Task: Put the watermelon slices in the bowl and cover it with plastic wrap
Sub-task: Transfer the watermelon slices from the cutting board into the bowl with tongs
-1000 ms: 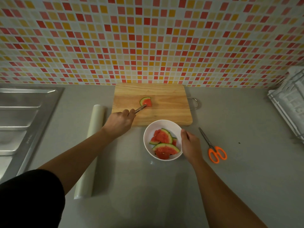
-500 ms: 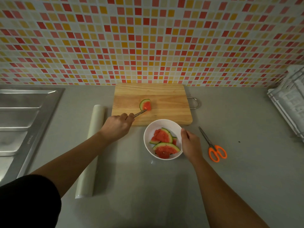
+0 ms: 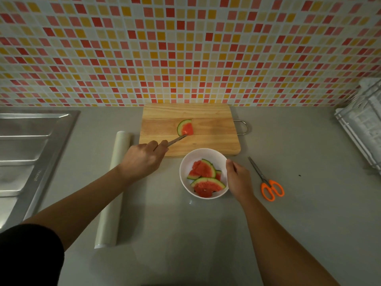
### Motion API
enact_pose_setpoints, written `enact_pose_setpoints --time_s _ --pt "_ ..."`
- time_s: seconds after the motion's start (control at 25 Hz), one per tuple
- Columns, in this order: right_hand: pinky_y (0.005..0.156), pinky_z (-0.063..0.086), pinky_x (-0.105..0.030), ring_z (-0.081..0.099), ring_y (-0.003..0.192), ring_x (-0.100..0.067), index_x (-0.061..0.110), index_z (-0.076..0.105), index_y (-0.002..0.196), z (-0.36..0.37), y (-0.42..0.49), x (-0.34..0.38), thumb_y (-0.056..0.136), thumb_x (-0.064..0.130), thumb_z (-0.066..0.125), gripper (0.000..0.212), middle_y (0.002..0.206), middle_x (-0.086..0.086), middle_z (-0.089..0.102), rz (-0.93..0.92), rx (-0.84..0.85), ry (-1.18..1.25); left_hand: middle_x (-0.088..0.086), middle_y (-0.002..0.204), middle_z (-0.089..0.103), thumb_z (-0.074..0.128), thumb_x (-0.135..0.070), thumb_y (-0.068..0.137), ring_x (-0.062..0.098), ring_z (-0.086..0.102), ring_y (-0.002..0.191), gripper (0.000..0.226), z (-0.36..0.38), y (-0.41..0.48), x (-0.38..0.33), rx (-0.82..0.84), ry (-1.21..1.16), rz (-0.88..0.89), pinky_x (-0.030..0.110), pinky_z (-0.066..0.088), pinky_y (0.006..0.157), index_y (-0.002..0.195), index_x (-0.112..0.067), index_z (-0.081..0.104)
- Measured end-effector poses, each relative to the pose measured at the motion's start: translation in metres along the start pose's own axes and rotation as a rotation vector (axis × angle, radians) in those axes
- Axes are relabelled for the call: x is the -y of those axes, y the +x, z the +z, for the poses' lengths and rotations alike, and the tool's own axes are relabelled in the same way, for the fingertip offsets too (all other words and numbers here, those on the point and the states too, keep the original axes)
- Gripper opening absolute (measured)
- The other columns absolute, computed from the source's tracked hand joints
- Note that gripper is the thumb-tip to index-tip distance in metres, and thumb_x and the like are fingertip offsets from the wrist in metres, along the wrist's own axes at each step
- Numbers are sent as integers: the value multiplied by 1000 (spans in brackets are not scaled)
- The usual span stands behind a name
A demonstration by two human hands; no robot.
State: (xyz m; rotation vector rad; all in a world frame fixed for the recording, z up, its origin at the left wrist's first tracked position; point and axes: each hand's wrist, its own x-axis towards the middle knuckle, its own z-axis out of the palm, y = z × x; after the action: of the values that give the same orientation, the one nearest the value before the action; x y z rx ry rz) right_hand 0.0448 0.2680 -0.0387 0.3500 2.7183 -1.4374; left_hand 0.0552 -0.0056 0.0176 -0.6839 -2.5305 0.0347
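One watermelon slice [image 3: 185, 127] lies on the wooden cutting board [image 3: 212, 129]. My left hand [image 3: 142, 159] grips a metal utensil [image 3: 177, 139] whose tip touches the slice's lower edge. A white bowl [image 3: 186, 162] stands on the counter just in front of the board and holds several watermelon slices [image 3: 204, 176]. My right hand [image 3: 237, 178] holds the bowl's right rim. A roll of plastic wrap [image 3: 112, 188] lies lengthwise on the counter to the left, partly under my left forearm.
Orange-handled scissors [image 3: 268, 184] lie right of the bowl. A steel sink drainboard [image 3: 24, 153] fills the left edge. A white wire rack [image 3: 362, 129] stands at the far right. The tiled wall runs right behind the board.
My left hand has drawn back slightly toward me, and the slice on the board has turned and slid a little at the utensil's tip. My right hand and the bowl have stayed put.
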Motion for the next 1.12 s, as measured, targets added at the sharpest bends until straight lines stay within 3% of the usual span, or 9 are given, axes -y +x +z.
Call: enact_pose_setpoints --time_s 0.08,0.2,0.36,0.44,0.56,0.72,0.84,0.96,1.12 --pt "42 29 -14 46 44 1 23 42 49 0 0 0 95 30 41 47 46 5 44 -5 -4 -10 8 56 52 55 -17 90 22 45 34 21 -14 -6 -7 -46 -42 40 24 35 30 99 -2 66" --pt "47 32 -25 45 46 -3 20 44 51 0 1 0 96 32 40 46 49 4 46 8 15 4 7 57 53 56 -18 90 21 45 36 21 -30 -24 -27 -38 -135 139 25 37 30 106 -4 57" --pt "50 31 -28 42 51 -9 22 41 50 0 1 0 95 33 40 46 50 4 43 17 12 -1 7 56 56 42 -25 96 24 51 37 36 -28 -38 -45 145 -254 163 28 41 31 97 -1 69" --pt "51 32 -28 43 52 -11 21 40 51 0 1 -1 95 34 40 46 50 3 43 16 18 -9 10 58 61 33 -34 97 29 57 43 49 -24 -33 -47 207 -301 65 30 46 36 97 -2 70" --pt "51 34 -26 46 52 -9 19 44 52 0 2 0 95 33 39 46 51 3 47 4 21 -24 15 77 69 43 -38 94 32 65 68 43 -24 -24 -46 429 -329 -125 35 51 59 116 -7 64" --pt "51 34 -26 47 51 -6 18 47 54 0 1 0 95 33 40 45 51 4 49 12 19 -9 4 67 68 64 -28 87 20 63 59 27 -41 -10 -29 340 -542 -289 23 45 61 106 -10 71" --pt "47 30 -25 48 44 -2 19 44 49 2 1 2 95 31 40 48 41 5 46 12 9 -5 -4 67 61 60 -33 85 13 55 57 26 -34 11 1 265 -652 -586 22 38 57 97 -15 73" --pt "47 31 -25 47 42 -2 21 42 48 2 1 5 95 30 40 48 41 4 46 1 4 -21 7 78 62 48 -29 87 27 59 75 30 4 34 19 278 -562 -853 28 35 62 102 -10 66" --pt "49 35 -24 47 52 -6 21 49 57 3 5 1 95 31 40 41 53 5 50 -3 25 -55 20 102 64 39 -24 96 38 60 92 31 57 57 9 325 -357 -974 36 40 67 108 -1 55"
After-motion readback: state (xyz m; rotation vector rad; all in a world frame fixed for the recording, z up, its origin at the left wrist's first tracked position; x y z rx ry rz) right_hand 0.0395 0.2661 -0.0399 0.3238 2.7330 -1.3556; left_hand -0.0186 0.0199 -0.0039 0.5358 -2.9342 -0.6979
